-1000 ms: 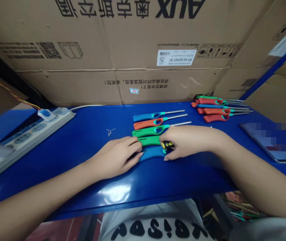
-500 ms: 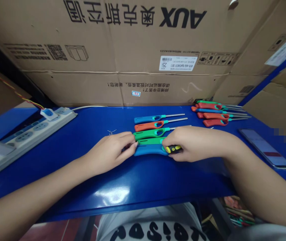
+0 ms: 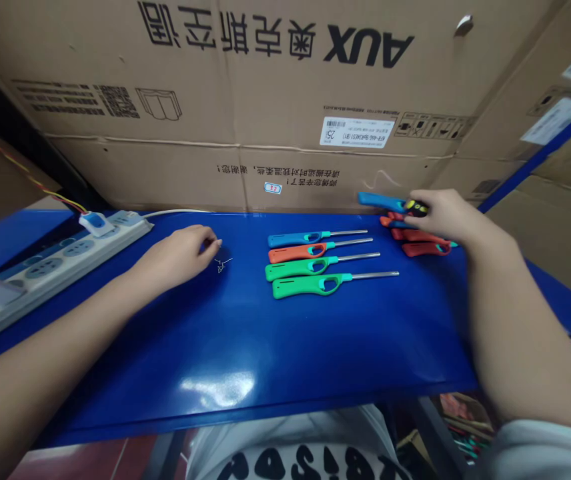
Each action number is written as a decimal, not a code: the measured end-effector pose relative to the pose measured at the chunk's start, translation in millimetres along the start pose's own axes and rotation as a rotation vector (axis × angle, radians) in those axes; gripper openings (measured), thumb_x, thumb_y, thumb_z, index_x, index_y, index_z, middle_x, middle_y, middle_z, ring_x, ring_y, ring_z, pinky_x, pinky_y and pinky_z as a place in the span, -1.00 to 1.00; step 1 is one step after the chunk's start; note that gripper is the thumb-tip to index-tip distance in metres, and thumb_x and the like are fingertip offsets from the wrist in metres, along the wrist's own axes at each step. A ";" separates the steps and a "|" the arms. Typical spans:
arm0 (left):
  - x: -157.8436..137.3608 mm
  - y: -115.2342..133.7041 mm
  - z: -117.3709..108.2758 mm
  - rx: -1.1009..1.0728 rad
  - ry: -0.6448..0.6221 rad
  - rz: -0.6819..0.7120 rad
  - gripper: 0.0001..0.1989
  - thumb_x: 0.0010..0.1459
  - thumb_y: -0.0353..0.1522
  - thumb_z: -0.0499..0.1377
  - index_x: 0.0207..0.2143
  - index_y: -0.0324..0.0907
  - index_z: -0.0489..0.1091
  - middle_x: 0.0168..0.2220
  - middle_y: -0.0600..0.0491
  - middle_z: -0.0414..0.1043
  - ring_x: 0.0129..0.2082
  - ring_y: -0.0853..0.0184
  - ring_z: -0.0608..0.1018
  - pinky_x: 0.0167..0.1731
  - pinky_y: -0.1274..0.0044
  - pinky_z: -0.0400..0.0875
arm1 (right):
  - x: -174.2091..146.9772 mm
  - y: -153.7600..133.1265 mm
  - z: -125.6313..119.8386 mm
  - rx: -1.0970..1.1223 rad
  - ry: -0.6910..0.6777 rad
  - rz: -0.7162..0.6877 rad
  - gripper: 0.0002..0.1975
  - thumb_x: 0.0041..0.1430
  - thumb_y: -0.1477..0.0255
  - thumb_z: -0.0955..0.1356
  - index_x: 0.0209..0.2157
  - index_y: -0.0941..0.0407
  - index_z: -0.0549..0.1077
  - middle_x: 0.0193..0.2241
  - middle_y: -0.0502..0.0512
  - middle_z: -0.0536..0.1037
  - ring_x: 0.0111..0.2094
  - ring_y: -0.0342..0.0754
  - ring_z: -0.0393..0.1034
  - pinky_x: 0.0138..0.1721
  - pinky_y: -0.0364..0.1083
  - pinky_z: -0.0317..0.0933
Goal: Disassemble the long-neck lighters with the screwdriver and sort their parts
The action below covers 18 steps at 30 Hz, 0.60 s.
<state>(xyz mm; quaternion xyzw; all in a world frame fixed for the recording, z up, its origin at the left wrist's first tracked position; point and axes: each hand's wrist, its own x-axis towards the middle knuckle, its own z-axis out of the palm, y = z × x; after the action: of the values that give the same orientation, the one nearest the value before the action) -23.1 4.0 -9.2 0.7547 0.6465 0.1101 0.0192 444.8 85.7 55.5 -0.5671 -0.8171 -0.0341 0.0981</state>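
My right hand [image 3: 440,217], at the back right, is closed round a blue long-nosed lighter [image 3: 380,201] and a black and yellow tool handle [image 3: 417,208], possibly a screwdriver. Below it lies a pile of lighters with red handles [image 3: 423,249], partly covered by the hand. My left hand [image 3: 183,257] hovers at the left with fingers curled and thumb against them; whatever is between them is hidden. Just beside its fingertips is a small heap of screws [image 3: 221,267]. In the middle, a blue lighter [image 3: 290,239], an orange lighter [image 3: 295,252] and two green lighters [image 3: 298,287] lie in a row.
A white power strip [image 3: 60,263] with a plug runs along the left of the blue table [image 3: 315,360]. Behind stands a large cardboard sheet [image 3: 275,87]. A shelf frame edges the right side. Below the table's front edge, boxes with loose parts show.
My right hand has carried the blue lighter from the row's front to the pile at the back right. My left hand has let go of the row and moved left, towards the screws.
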 end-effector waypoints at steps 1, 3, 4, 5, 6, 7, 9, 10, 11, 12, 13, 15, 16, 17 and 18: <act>2.5 -5.2 2.7 0.015 -0.008 -0.015 -0.65 0.25 -0.12 -0.06 -0.28 -0.14 0.40 -0.21 -0.12 0.52 -0.22 0.04 0.56 -0.26 0.34 0.36 | -1.0 14.2 1.6 0.024 0.023 0.041 -0.83 0.10 0.40 0.36 -0.44 0.06 0.25 -0.49 0.07 0.39 -0.46 -0.10 0.21 -0.35 -0.07 0.06; 5.7 -12.3 7.7 0.026 -0.023 -0.027 -0.66 0.22 -0.13 -0.05 -0.28 -0.13 0.40 -0.20 -0.13 0.53 -0.20 0.03 0.57 -0.25 0.33 0.38 | -5.1 37.8 5.1 0.115 0.038 0.148 -0.85 0.04 0.44 0.39 -0.47 0.07 0.31 -0.48 0.11 0.42 -0.44 -0.10 0.23 -0.32 -0.04 0.09; 6.5 -14.6 9.9 0.023 -0.030 -0.025 -0.67 0.21 -0.13 -0.04 -0.28 -0.13 0.41 -0.20 -0.12 0.53 -0.20 0.02 0.57 -0.25 0.32 0.38 | -7.3 47.1 6.6 0.137 0.040 0.195 -0.86 0.00 0.46 0.41 -0.49 0.08 0.34 -0.48 0.13 0.44 -0.44 -0.10 0.24 -0.31 -0.02 0.10; 7.1 -16.6 12.0 0.017 -0.036 -0.019 -0.68 0.20 -0.14 -0.03 -0.29 -0.12 0.41 -0.21 -0.12 0.53 -0.21 0.02 0.57 -0.25 0.32 0.38 | -9.4 54.8 7.6 0.156 0.034 0.234 -0.87 -0.03 0.48 0.43 -0.50 0.09 0.37 -0.49 0.14 0.45 -0.44 -0.10 0.26 -0.32 -0.02 0.11; 7.4 -18.2 13.8 0.009 -0.039 -0.013 -0.69 0.19 -0.14 -0.02 -0.30 -0.12 0.41 -0.21 -0.12 0.53 -0.22 0.03 0.57 -0.25 0.32 0.38 | -10.9 60.9 8.2 0.169 0.022 0.270 -0.88 -0.06 0.50 0.44 -0.51 0.09 0.40 -0.50 0.14 0.47 -0.45 -0.11 0.27 -0.33 -0.02 0.12; 7.7 -19.8 15.5 0.002 -0.039 -0.007 -0.69 0.18 -0.14 -0.01 -0.30 -0.11 0.41 -0.22 -0.11 0.53 -0.22 0.04 0.57 -0.25 0.32 0.38 | -11.8 65.7 8.2 0.178 0.009 0.299 -0.88 -0.09 0.51 0.45 -0.51 0.10 0.43 -0.50 0.15 0.48 -0.46 -0.11 0.30 -0.35 -0.02 0.13; 8.3 -22.4 18.2 -0.008 -0.031 0.005 -0.70 0.17 -0.15 0.00 -0.30 -0.11 0.42 -0.23 -0.10 0.52 -0.24 0.05 0.57 -0.25 0.33 0.38 | -11.8 72.0 7.1 0.201 -0.024 0.357 -0.88 -0.15 0.56 0.46 -0.50 0.12 0.47 -0.52 0.15 0.51 -0.48 -0.11 0.33 -0.37 -0.04 0.16; 8.7 -23.5 19.1 -0.014 -0.025 0.009 -0.71 0.17 -0.15 0.00 -0.30 -0.10 0.42 -0.23 -0.10 0.52 -0.24 0.06 0.57 -0.25 0.33 0.38 | -11.1 73.8 6.4 0.211 -0.042 0.380 -0.86 -0.17 0.58 0.47 -0.50 0.13 0.48 -0.52 0.15 0.52 -0.49 -0.12 0.34 -0.38 -0.04 0.17; 9.0 -24.4 19.9 -0.019 -0.021 0.011 -0.72 0.16 -0.15 0.01 -0.30 -0.10 0.42 -0.24 -0.09 0.52 -0.24 0.06 0.57 -0.25 0.33 0.38 | -10.2 74.9 5.8 0.216 -0.053 0.398 -0.85 -0.20 0.60 0.47 -0.50 0.13 0.49 -0.53 0.15 0.53 -0.50 -0.12 0.35 -0.39 -0.05 0.17; 9.3 -25.0 20.4 -0.023 -0.019 0.012 -0.72 0.16 -0.16 0.01 -0.29 -0.11 0.41 -0.24 -0.09 0.51 -0.24 0.06 0.57 -0.25 0.33 0.38 | -9.3 75.4 5.6 0.217 -0.056 0.412 -0.84 -0.22 0.61 0.47 -0.51 0.13 0.50 -0.54 0.14 0.53 -0.51 -0.13 0.34 -0.39 -0.05 0.18; 9.6 -25.3 20.8 -0.025 -0.019 0.012 -0.72 0.15 -0.16 0.01 -0.29 -0.11 0.41 -0.24 -0.09 0.51 -0.24 0.06 0.56 -0.25 0.33 0.38 | -8.6 75.4 5.8 0.213 -0.050 0.423 -0.84 -0.23 0.62 0.47 -0.52 0.14 0.50 -0.54 0.13 0.53 -0.52 -0.14 0.33 -0.39 -0.05 0.18; 9.9 -25.1 21.3 -0.026 -0.022 0.008 -0.73 0.14 -0.17 0.02 -0.29 -0.11 0.41 -0.24 -0.09 0.51 -0.24 0.06 0.56 -0.26 0.33 0.38 | -8.0 74.1 7.8 0.203 -0.026 0.434 -0.85 -0.21 0.63 0.46 -0.52 0.14 0.50 -0.54 0.13 0.53 -0.52 -0.17 0.32 -0.39 -0.06 0.17; 10.0 -24.5 21.4 -0.029 -0.024 0.005 -0.74 0.14 -0.17 0.02 -0.29 -0.11 0.41 -0.24 -0.09 0.51 -0.24 0.06 0.56 -0.26 0.33 0.38 | -8.2 73.3 9.5 0.196 -0.013 0.436 -0.86 -0.19 0.64 0.45 -0.53 0.14 0.50 -0.53 0.14 0.53 -0.53 -0.18 0.32 -0.39 -0.06 0.16; 9.9 -23.6 21.4 -0.035 -0.025 0.004 -0.74 0.13 -0.18 0.03 -0.30 -0.11 0.41 -0.24 -0.09 0.52 -0.24 0.07 0.56 -0.26 0.34 0.38 | -8.6 72.5 11.4 0.188 -0.005 0.435 -0.87 -0.18 0.64 0.44 -0.53 0.15 0.51 -0.53 0.15 0.53 -0.54 -0.20 0.31 -0.40 -0.06 0.16; 9.7 -22.4 21.3 -0.042 -0.026 0.001 -0.74 0.13 -0.18 0.03 -0.30 -0.11 0.42 -0.24 -0.09 0.52 -0.24 0.07 0.56 -0.26 0.34 0.38 | -9.1 71.9 13.5 0.180 0.001 0.432 -0.88 -0.16 0.64 0.43 -0.53 0.16 0.52 -0.54 0.16 0.54 -0.55 -0.20 0.31 -0.41 -0.06 0.15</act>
<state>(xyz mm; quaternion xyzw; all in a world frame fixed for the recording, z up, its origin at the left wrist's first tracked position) -39.4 19.5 -32.4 0.7557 0.6435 0.1139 0.0433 513.3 105.0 36.5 -0.7177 -0.6765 0.0605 0.1536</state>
